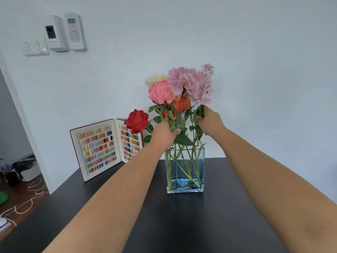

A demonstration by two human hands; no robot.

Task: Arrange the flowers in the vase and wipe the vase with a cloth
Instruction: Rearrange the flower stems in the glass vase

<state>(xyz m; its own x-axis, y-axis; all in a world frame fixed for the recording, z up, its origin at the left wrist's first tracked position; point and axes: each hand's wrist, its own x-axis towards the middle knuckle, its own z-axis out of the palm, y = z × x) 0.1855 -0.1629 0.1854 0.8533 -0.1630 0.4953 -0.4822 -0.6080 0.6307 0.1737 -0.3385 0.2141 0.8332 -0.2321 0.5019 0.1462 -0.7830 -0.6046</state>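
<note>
Both forearms stretch out from me over the dark surface (182, 225), and at their far ends I have 2 fists working the bouquet. I have my left hand (165, 133) clamped around a bunch of green stems, thumb pressed across them, just above the rim of the glass vase (185, 189). My right hand (209, 121) is closed on the stem of the pale lilac spray (207, 84), level with the left and just beside it.

The pink peony (182, 80), coral bloom (161, 92) and a cream one behind stand directly above my left hand. The red rose (136, 121) leans out past its outer side. Below both hands the stems cross inside the vase down to its blue-tinted base; I think there is water in it, though the glass makes that hard to judge.

To do this step well, I would keep the left grip steady as an anchor and slide the lilac stem with the right, easing it apart from the peony without tipping the vase. I see no cloth, so wiping is not yet done.

Beyond my left hand stands an open colour-sample book (102, 148).
</note>
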